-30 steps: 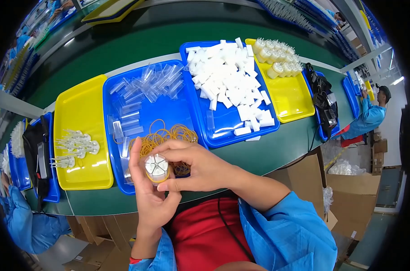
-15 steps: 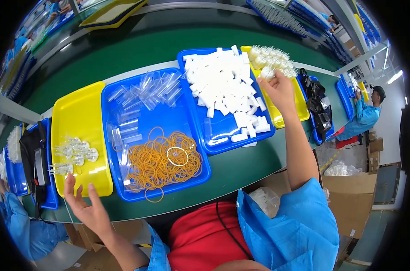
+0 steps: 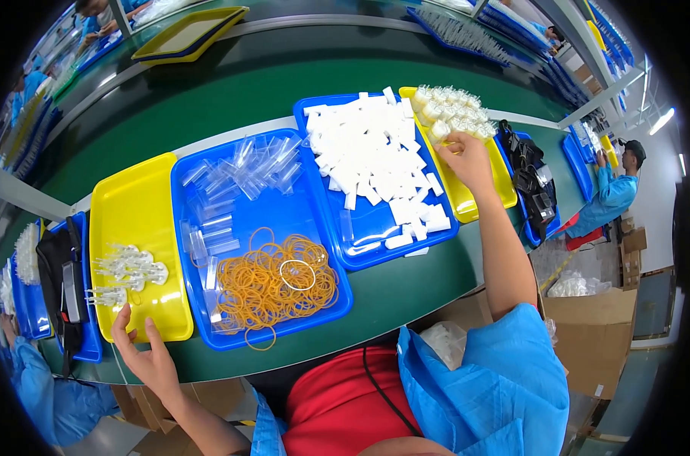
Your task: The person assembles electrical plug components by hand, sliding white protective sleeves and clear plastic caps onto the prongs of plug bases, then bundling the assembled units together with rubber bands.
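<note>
Green and long, the counter (image 3: pixel 406 296) curves in front of me, and several trays lie on it side by side. Nearest to me, at the lower left, I see my left hand (image 3: pixel 149 356) above the front edge of the counter. Its fingers (image 3: pixel 119 319) are spread and released, they hold nothing, and the tips are just beside the near rim of the left yellow tray (image 3: pixel 125 220). On this tray lie some small white plastic pieces (image 3: pixel 128 272), close to the hand.

Next to it is the big blue tray (image 3: pixel 299 220). In its near part there is a heap of orange rubber bands (image 3: pixel 273 285), and one pale band lies on top of them. Farther back in this tray I see clear plastic pieces (image 3: pixel 246 171).

Behind and to the right stands a second blue tray (image 3: pixel 360 251), filled with white blocks (image 3: pixel 371 152).

Farthest is my right hand (image 3: pixel 466 156), stretched to the right yellow tray (image 3: pixel 466 201). Its fingers are bent around one of the round white bundles (image 3: pixel 451 110) which stand in the far part of that tray; whether they really grip it, I cannot tell.

At the far right a person in a blue coat (image 3: pixel 611 199) sits at the counter.
</note>
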The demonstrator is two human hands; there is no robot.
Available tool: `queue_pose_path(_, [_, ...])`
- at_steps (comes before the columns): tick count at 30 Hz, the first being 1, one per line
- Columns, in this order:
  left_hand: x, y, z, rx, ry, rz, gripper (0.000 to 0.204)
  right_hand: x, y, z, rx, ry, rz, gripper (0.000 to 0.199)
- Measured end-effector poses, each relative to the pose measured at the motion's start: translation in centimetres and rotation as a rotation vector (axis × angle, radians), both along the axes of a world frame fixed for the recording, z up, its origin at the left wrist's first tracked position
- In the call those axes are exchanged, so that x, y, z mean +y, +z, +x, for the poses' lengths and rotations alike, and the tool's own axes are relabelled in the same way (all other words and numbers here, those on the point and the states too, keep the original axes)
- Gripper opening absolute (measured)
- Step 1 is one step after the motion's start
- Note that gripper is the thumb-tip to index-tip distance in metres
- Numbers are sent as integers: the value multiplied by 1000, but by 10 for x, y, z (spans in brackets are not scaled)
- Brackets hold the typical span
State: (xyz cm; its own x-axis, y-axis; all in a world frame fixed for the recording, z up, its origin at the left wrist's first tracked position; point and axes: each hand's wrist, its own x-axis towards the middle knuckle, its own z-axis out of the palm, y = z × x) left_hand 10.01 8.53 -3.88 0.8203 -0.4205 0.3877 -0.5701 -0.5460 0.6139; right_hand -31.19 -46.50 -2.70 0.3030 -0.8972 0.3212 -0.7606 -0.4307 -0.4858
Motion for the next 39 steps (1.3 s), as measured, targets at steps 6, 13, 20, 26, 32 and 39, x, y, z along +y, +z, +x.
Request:
queue_pose_path(6, [2, 2, 6, 8, -22, 38, 42, 0, 8, 2, 77, -60, 98, 35])
queue_pose_path(13, [15, 10, 11, 75, 96, -87, 63, -24, -8, -10, 99, 145, 58, 27])
queue_pose_path(20, [-12, 16, 40, 31, 150, -50, 90, -33, -11, -62, 143, 160, 77, 21])
queue_pose_path(26, [-2, 22, 64, 128, 230, -95, 101, 38, 7, -17, -188, 79, -37, 22])
queue_pose_path(32, [-6, 29, 85, 219, 69, -63, 97, 120, 44, 26, -200, 427, 1, 8])
queue_pose_path(39, [-16, 24, 77, 365, -77, -105, 94, 198, 67, 97, -177, 850, 107, 29])
